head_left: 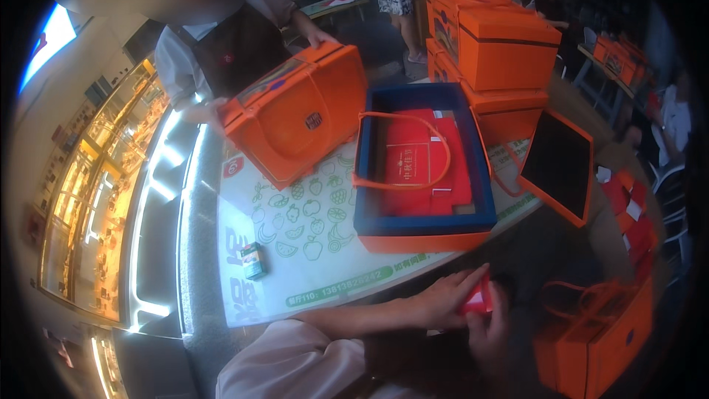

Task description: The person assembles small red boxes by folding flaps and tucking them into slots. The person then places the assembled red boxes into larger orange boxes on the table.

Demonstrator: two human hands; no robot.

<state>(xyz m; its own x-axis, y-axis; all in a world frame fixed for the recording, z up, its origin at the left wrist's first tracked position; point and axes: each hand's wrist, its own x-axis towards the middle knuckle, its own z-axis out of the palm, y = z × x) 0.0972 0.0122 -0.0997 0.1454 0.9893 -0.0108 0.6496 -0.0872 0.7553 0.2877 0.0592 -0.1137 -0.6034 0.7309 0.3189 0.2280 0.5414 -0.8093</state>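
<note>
My left hand [448, 297] reaches in from the lower left and closes on a small red packet [478, 298] with a pale patch. My right hand [489, 331] grips the same packet from the other side. Both hands are just off the table's near edge. Beyond them, an orange gift box [425, 242] with a dark blue inner rim stands uncovered on the table. Inside it lie red packages [458, 166] with small white tags, and an orange cord handle [447, 149] loops over them. The black-lined orange lid [557, 166] leans to its right.
Across the table a person [236, 52] holds a closed orange box [295, 114] tilted. Orange boxes [509, 52] are stacked at the far right. A small green carton [253, 261] sits on the printed white table [258, 288]. An orange bag-like box [594, 343] stands lower right.
</note>
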